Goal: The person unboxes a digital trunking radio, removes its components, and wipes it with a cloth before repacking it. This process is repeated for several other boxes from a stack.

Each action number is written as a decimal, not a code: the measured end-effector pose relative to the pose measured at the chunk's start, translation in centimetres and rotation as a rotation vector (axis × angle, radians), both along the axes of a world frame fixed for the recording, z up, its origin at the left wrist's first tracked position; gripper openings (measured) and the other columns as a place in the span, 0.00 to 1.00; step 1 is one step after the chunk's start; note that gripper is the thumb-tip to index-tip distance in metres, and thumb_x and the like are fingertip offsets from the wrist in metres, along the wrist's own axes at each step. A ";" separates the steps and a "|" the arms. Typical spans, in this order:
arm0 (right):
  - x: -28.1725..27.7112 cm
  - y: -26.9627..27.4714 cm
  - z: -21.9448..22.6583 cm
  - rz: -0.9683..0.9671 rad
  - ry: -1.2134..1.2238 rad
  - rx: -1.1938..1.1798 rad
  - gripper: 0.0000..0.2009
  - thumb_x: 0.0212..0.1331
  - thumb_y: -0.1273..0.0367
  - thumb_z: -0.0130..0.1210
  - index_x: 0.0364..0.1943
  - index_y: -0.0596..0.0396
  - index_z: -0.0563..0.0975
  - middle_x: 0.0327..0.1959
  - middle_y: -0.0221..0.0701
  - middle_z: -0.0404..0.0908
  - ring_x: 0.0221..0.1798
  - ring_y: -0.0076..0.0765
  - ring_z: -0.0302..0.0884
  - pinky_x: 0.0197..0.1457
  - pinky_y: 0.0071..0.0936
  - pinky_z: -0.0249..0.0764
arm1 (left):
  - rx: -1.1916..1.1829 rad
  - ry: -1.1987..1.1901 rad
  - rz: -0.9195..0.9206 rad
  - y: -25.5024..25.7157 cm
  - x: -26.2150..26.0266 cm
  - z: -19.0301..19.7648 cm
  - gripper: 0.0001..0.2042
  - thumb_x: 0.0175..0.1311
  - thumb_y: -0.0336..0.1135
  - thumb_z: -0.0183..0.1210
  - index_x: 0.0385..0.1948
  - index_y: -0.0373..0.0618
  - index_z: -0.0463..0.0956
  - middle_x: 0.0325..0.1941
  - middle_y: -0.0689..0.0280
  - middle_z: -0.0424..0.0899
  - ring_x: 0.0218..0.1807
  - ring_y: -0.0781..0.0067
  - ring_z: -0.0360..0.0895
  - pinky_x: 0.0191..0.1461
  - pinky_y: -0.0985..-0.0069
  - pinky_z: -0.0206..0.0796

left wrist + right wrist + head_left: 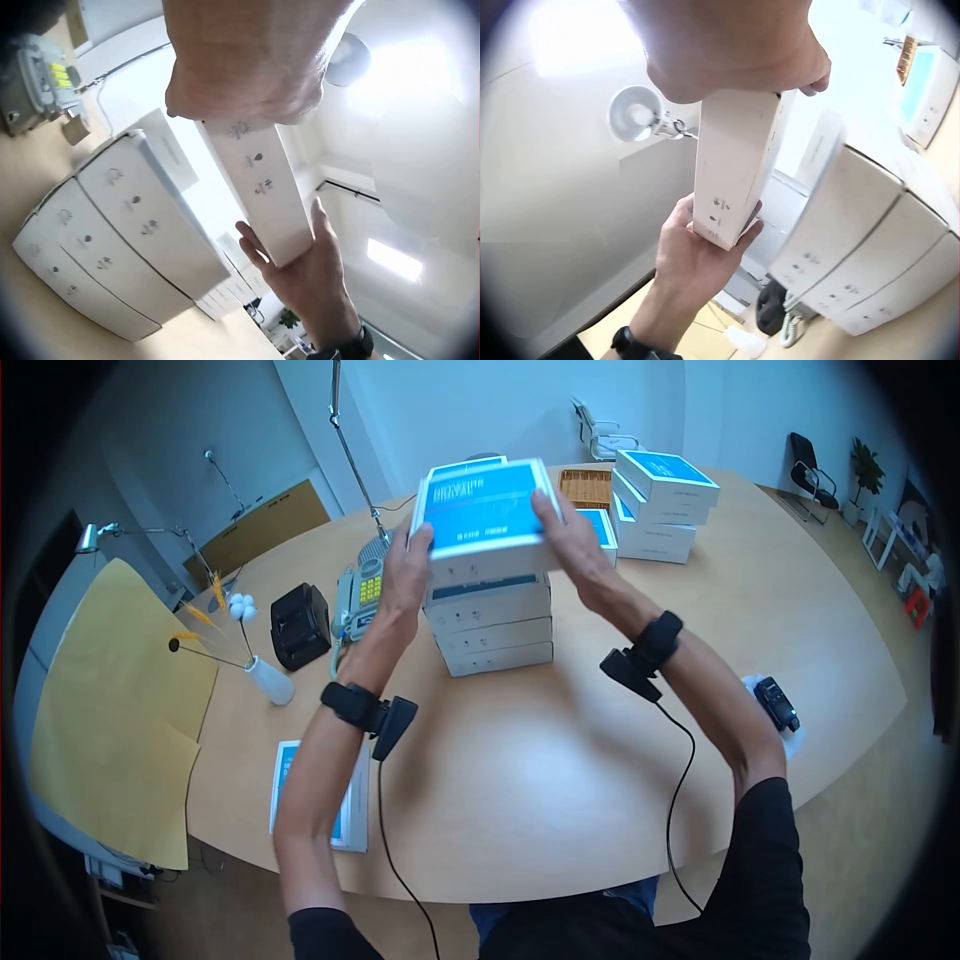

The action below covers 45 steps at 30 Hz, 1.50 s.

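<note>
Both hands hold a white box with a blue top (485, 510) by its two ends, the left hand (405, 572) on one side and the right hand (580, 550) on the other, thumbs over the top edges. The wrist views show this box (259, 191) (735, 165) raised clear of a stack of similar white boxes (495, 645). In the left wrist view, that stack (112, 232) stands beside and below it. The right wrist view shows the left hand's palm and fingers (694, 262) around the box's end.
More boxes (665, 505) are piled at the back right, near a brown woven tray (585, 488). To the left stand a telephone (362, 595), a black holder (300, 625) and a white vase (270, 680). One box (355, 810) lies under the left forearm; a black device (777, 703) is at the right.
</note>
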State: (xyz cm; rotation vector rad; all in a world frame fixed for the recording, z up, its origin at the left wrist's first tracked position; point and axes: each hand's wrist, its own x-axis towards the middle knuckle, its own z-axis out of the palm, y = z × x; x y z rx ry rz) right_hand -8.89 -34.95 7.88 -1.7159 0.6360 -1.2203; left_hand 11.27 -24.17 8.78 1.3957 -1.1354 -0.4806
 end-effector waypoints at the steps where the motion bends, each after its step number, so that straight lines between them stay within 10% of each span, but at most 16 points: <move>1: 0.5 -0.5 -1.4 -0.009 0.049 -0.007 0.36 0.74 0.40 0.43 0.68 0.59 0.69 0.57 0.46 0.79 0.58 0.45 0.76 0.66 0.39 0.69 | 0.000 -0.006 -0.001 -0.6 0.5 -1.3 0.31 0.76 0.52 0.49 0.71 0.39 0.65 0.57 0.60 0.75 0.57 0.69 0.71 0.60 0.72 0.64; 8: 2.3 -1.6 -7.0 0.113 0.014 0.048 0.58 0.62 0.24 0.26 0.78 0.67 0.46 0.76 0.60 0.57 0.80 0.60 0.55 0.82 0.43 0.49 | -0.130 0.229 0.113 -2.4 0.3 -6.0 0.29 0.77 0.52 0.46 0.69 0.38 0.67 0.60 0.59 0.76 0.60 0.66 0.71 0.65 0.70 0.62; 19: 3.9 -2.1 -8.3 -0.069 -0.114 0.067 0.51 0.66 0.26 0.28 0.61 0.67 0.72 0.57 0.53 0.76 0.67 0.52 0.69 0.73 0.40 0.60 | -0.155 0.195 0.184 -2.3 0.9 -7.0 0.27 0.80 0.52 0.44 0.62 0.35 0.72 0.57 0.59 0.77 0.58 0.68 0.70 0.66 0.70 0.59; 22: 2.0 -1.8 -8.0 -0.050 -0.106 0.210 0.44 0.72 0.33 0.32 0.59 0.65 0.74 0.61 0.48 0.77 0.68 0.46 0.70 0.72 0.36 0.62 | -0.049 0.047 0.227 -0.7 2.4 -6.6 0.34 0.80 0.58 0.40 0.69 0.34 0.67 0.65 0.47 0.76 0.69 0.53 0.70 0.73 0.66 0.57; 24: -1.3 -0.2 -8.5 -0.034 -0.160 0.283 0.40 0.75 0.37 0.32 0.73 0.58 0.65 0.74 0.42 0.67 0.78 0.38 0.60 0.80 0.41 0.55 | -0.049 -0.234 0.203 3.1 5.3 -7.7 0.35 0.79 0.61 0.43 0.69 0.33 0.67 0.71 0.42 0.71 0.76 0.49 0.64 0.78 0.66 0.52; 28: -7.6 8.7 -7.1 0.028 -0.156 0.138 0.31 0.81 0.48 0.33 0.63 0.61 0.74 0.63 0.41 0.79 0.63 0.37 0.77 0.70 0.39 0.68 | 0.392 -0.801 0.245 17.6 10.7 -4.8 0.36 0.77 0.60 0.47 0.69 0.32 0.66 0.74 0.41 0.66 0.79 0.47 0.59 0.81 0.60 0.49; 32: -11.9 15.0 -6.8 0.530 0.276 0.194 0.28 0.81 0.52 0.34 0.64 0.63 0.74 0.64 0.41 0.78 0.59 0.37 0.80 0.67 0.35 0.70 | 0.793 -0.629 0.374 30.0 14.7 -10.7 0.43 0.73 0.64 0.50 0.73 0.30 0.57 0.75 0.37 0.62 0.79 0.43 0.58 0.81 0.60 0.50; 39: -11.5 21.8 -8.9 0.793 0.614 0.217 0.30 0.77 0.60 0.48 0.72 0.69 0.59 0.68 0.54 0.72 0.68 0.52 0.74 0.72 0.38 0.69 | 0.759 -0.509 0.200 31.1 1.0 -10.2 0.46 0.71 0.58 0.57 0.76 0.29 0.49 0.79 0.38 0.51 0.79 0.40 0.55 0.80 0.57 0.51; 45: -16.3 24.6 -11.8 0.394 0.395 0.319 0.35 0.75 0.62 0.53 0.76 0.68 0.53 0.71 0.56 0.67 0.73 0.54 0.69 0.73 0.39 0.68 | 0.374 -0.484 -0.122 28.1 -10.6 -12.7 0.46 0.65 0.41 0.68 0.77 0.32 0.47 0.79 0.41 0.48 0.80 0.42 0.54 0.80 0.56 0.52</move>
